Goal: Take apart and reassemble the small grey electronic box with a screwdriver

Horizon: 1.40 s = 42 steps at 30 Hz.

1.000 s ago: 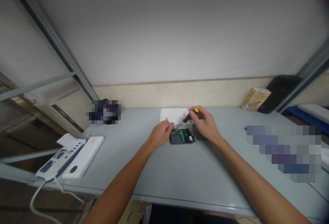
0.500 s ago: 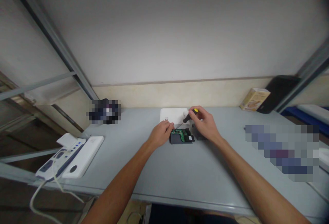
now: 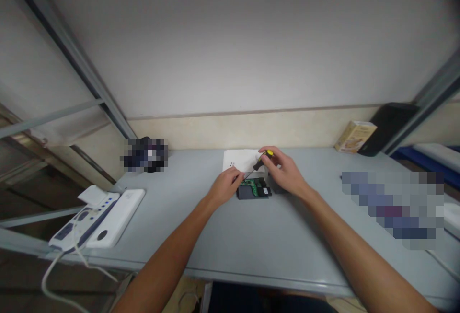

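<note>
A small dark device with an exposed green circuit board (image 3: pixel 256 187) lies on the grey table. My left hand (image 3: pixel 225 186) is at its upper left corner, fingers bent and closed on that edge. In my right hand (image 3: pixel 284 173) is a screwdriver (image 3: pixel 258 163) with a black and yellow handle, tilted so its shaft runs down left to the board. The tip meets the board close to my left fingertips; the exact contact point is too small to make out. Behind the device lies a white sheet (image 3: pixel 240 159) with several small dark dots, perhaps screws, on it.
On the left stand a white power strip (image 3: pixel 86 217) with cables and a flat white box-like item (image 3: pixel 120 219). A yellow box (image 3: pixel 355 136) leans near a black panel (image 3: pixel 390 128) at the back right. Blurred-out items lie at far left and right.
The screwdriver and my right hand have shifted slightly left, and the handle is turned a little. My left hand stays at the device's corner. The view has tilted slightly.
</note>
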Each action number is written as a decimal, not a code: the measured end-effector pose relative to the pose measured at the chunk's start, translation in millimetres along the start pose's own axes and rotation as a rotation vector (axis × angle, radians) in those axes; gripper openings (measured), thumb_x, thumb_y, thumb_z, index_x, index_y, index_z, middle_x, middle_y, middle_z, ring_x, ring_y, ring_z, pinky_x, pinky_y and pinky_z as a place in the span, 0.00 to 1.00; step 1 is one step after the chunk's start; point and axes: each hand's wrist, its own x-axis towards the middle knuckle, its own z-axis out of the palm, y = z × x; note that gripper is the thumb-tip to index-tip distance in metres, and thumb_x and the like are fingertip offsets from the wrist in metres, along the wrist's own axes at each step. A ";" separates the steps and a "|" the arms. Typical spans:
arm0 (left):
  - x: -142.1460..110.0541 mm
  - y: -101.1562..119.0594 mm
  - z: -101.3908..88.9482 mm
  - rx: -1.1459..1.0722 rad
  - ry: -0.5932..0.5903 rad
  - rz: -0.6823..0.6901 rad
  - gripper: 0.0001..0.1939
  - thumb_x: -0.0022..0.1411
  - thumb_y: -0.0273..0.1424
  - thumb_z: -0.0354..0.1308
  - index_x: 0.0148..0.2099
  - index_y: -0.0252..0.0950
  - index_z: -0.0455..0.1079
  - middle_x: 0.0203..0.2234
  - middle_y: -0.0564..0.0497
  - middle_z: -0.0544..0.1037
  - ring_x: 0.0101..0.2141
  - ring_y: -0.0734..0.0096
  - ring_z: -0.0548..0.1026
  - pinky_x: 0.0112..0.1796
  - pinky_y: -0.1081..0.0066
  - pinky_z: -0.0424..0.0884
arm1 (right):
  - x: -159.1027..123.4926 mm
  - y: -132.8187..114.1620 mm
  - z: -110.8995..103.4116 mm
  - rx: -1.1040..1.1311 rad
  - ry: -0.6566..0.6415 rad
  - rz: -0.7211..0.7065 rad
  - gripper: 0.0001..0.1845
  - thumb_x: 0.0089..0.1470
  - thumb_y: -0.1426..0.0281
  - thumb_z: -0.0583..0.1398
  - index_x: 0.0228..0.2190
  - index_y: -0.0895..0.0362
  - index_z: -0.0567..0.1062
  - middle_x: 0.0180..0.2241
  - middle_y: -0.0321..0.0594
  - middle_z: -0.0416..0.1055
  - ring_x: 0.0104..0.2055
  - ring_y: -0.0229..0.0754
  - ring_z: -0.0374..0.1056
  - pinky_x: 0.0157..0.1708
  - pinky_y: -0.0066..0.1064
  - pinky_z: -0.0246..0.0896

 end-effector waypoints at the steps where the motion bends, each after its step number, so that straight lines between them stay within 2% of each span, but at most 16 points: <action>1: 0.0 -0.2 0.4 -0.004 0.000 0.002 0.19 0.76 0.38 0.48 0.35 0.37 0.74 0.34 0.48 0.77 0.38 0.66 0.74 0.40 0.70 0.68 | 0.4 -1.2 -2.1 -0.005 -0.027 -0.006 0.19 0.65 0.55 0.58 0.51 0.50 0.75 0.32 0.37 0.77 0.27 0.41 0.66 0.29 0.32 0.61; 7: 0.0 -2.1 3.5 -0.018 0.014 0.002 0.19 0.76 0.37 0.49 0.34 0.36 0.73 0.31 0.50 0.75 0.34 0.68 0.72 0.37 0.70 0.66 | 8.4 -7.0 -11.3 0.015 -0.182 -0.050 0.21 0.66 0.59 0.56 0.57 0.50 0.73 0.30 0.36 0.74 0.29 0.42 0.68 0.32 0.34 0.64; 15: 0.7 -0.2 3.1 -0.040 0.016 -0.025 0.18 0.75 0.36 0.49 0.33 0.36 0.72 0.31 0.50 0.76 0.33 0.68 0.72 0.36 0.71 0.65 | 33.1 -40.8 2.1 -0.089 -0.293 -0.176 0.13 0.62 0.69 0.58 0.47 0.47 0.78 0.34 0.37 0.78 0.33 0.44 0.71 0.35 0.34 0.63; 18: 0.9 0.2 3.6 -0.049 0.029 -0.022 0.18 0.75 0.35 0.50 0.32 0.36 0.72 0.31 0.50 0.76 0.32 0.69 0.72 0.36 0.71 0.66 | 34.2 -44.2 13.9 0.062 -0.325 -0.172 0.07 0.62 0.67 0.60 0.41 0.50 0.77 0.40 0.39 0.79 0.39 0.44 0.73 0.40 0.35 0.65; 19: 1.0 0.0 4.1 -0.054 0.032 -0.024 0.18 0.75 0.35 0.50 0.32 0.36 0.72 0.31 0.50 0.76 0.32 0.69 0.72 0.36 0.71 0.66 | 32.7 -43.2 18.9 0.157 -0.322 -0.153 0.05 0.61 0.65 0.61 0.40 0.51 0.75 0.43 0.40 0.79 0.42 0.44 0.73 0.43 0.36 0.66; 21: 1.4 -0.7 5.0 -0.061 0.031 -0.034 0.18 0.75 0.35 0.50 0.31 0.36 0.71 0.30 0.50 0.76 0.31 0.69 0.72 0.36 0.71 0.66 | 27.6 -38.7 30.1 0.383 -0.269 -0.080 0.11 0.60 0.61 0.64 0.37 0.52 0.69 0.44 0.42 0.79 0.44 0.44 0.74 0.44 0.36 0.67; 24: 1.8 -1.6 5.9 -0.059 0.025 -0.059 0.18 0.75 0.35 0.50 0.32 0.36 0.71 0.29 0.50 0.76 0.31 0.68 0.72 0.34 0.71 0.65 | 19.9 -30.1 47.2 0.521 -0.208 0.014 0.19 0.59 0.53 0.65 0.36 0.50 0.63 0.30 0.34 0.75 0.34 0.41 0.71 0.36 0.33 0.66; 26: 1.8 -1.9 6.0 -0.050 0.025 -0.064 0.18 0.75 0.36 0.50 0.33 0.36 0.72 0.30 0.50 0.76 0.31 0.68 0.72 0.34 0.71 0.65 | 17.3 -25.6 56.0 0.524 -0.108 0.007 0.19 0.63 0.49 0.59 0.41 0.50 0.65 0.25 0.29 0.66 0.29 0.39 0.66 0.34 0.31 0.63; 27: 1.7 -1.8 6.0 -0.045 0.025 -0.062 0.17 0.75 0.36 0.50 0.33 0.36 0.72 0.30 0.50 0.76 0.32 0.68 0.73 0.35 0.71 0.65 | 16.8 -24.0 59.1 0.533 -0.080 0.011 0.20 0.66 0.46 0.54 0.45 0.49 0.66 0.25 0.29 0.64 0.28 0.40 0.65 0.34 0.32 0.63; 29: 1.6 -1.4 5.6 -0.035 0.024 -0.051 0.18 0.75 0.36 0.50 0.33 0.36 0.72 0.31 0.50 0.76 0.32 0.68 0.72 0.36 0.71 0.66 | 17.1 -22.3 62.4 0.561 -0.055 0.043 0.24 0.68 0.45 0.47 0.46 0.50 0.68 0.27 0.32 0.65 0.31 0.41 0.66 0.36 0.33 0.65; 31: 1.5 -0.8 5.0 -0.035 0.022 -0.047 0.18 0.75 0.36 0.49 0.33 0.36 0.72 0.31 0.50 0.76 0.32 0.68 0.72 0.35 0.71 0.65 | 17.6 -21.6 62.7 0.604 -0.056 0.074 0.23 0.67 0.46 0.51 0.43 0.51 0.71 0.32 0.36 0.69 0.36 0.42 0.69 0.40 0.33 0.66; 33: 1.5 -0.2 4.6 -0.047 0.021 -0.044 0.18 0.75 0.36 0.50 0.34 0.36 0.73 0.32 0.50 0.76 0.32 0.69 0.72 0.35 0.71 0.66 | 17.8 -20.8 61.8 0.685 -0.049 0.092 0.19 0.62 0.49 0.61 0.39 0.51 0.71 0.35 0.37 0.72 0.39 0.42 0.71 0.43 0.33 0.66; 36: 1.4 -0.5 4.5 -0.059 0.016 -0.035 0.17 0.75 0.36 0.50 0.36 0.36 0.74 0.33 0.49 0.77 0.33 0.68 0.72 0.37 0.71 0.66 | 18.0 -19.3 61.4 0.820 -0.002 0.108 0.19 0.55 0.53 0.69 0.34 0.51 0.68 0.29 0.32 0.69 0.32 0.38 0.68 0.37 0.30 0.63; 39: 1.2 -1.8 5.1 -0.044 0.006 -0.029 0.18 0.75 0.37 0.50 0.35 0.36 0.74 0.33 0.50 0.76 0.34 0.68 0.72 0.37 0.71 0.66 | 19.6 -18.8 61.6 0.927 0.052 0.140 0.22 0.60 0.45 0.61 0.36 0.50 0.71 0.22 0.28 0.59 0.24 0.36 0.59 0.28 0.29 0.57; 41: 0.9 -2.6 5.4 -0.034 0.010 -0.035 0.18 0.76 0.37 0.49 0.35 0.36 0.73 0.32 0.50 0.76 0.33 0.68 0.72 0.37 0.71 0.66 | 20.8 -19.4 60.4 1.002 0.049 0.181 0.24 0.62 0.43 0.57 0.40 0.51 0.75 0.24 0.31 0.61 0.25 0.37 0.59 0.28 0.30 0.57; 42: 0.8 -2.8 5.5 -0.032 0.014 -0.037 0.18 0.76 0.38 0.49 0.35 0.35 0.73 0.32 0.50 0.75 0.33 0.68 0.71 0.37 0.71 0.66 | 21.1 -19.9 59.2 1.026 0.040 0.197 0.24 0.61 0.44 0.59 0.40 0.51 0.76 0.26 0.33 0.64 0.27 0.37 0.61 0.30 0.31 0.58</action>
